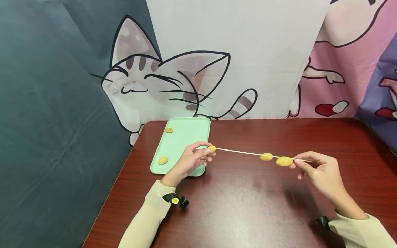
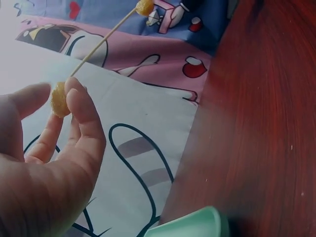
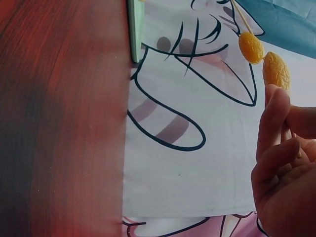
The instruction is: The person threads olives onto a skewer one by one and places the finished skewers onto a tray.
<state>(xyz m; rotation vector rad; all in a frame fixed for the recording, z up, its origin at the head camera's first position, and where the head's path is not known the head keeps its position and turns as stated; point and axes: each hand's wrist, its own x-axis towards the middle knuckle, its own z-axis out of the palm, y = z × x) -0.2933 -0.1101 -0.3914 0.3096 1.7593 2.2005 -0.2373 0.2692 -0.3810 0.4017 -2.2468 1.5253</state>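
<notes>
Both hands hold a thin wooden skewer (image 1: pixel 237 151) stretched between them above the table. Near its right end my right hand (image 1: pixel 321 170) pinches the stick. Two yellow, wrinkled, potato-like ovals are threaded just left of those fingers: one (image 1: pixel 284 161) right by the fingertips, another (image 1: pixel 266 157) slightly farther in. At the stick's left end, my left hand (image 1: pixel 193 158) pinches a third potato-like oval (image 2: pixel 60 100) between thumb and fingers. The right wrist view shows the near oval (image 3: pixel 276 71) directly above the right fingertips.
A pale green tray (image 1: pixel 186 137) lies under and behind the left hand, with two more yellow ovals on it, one at the back (image 1: pixel 169 130) and one at the front (image 1: pixel 163 161). The brown table (image 1: pixel 248 206) meets a cartoon-cat cloth (image 1: pixel 263 51) behind.
</notes>
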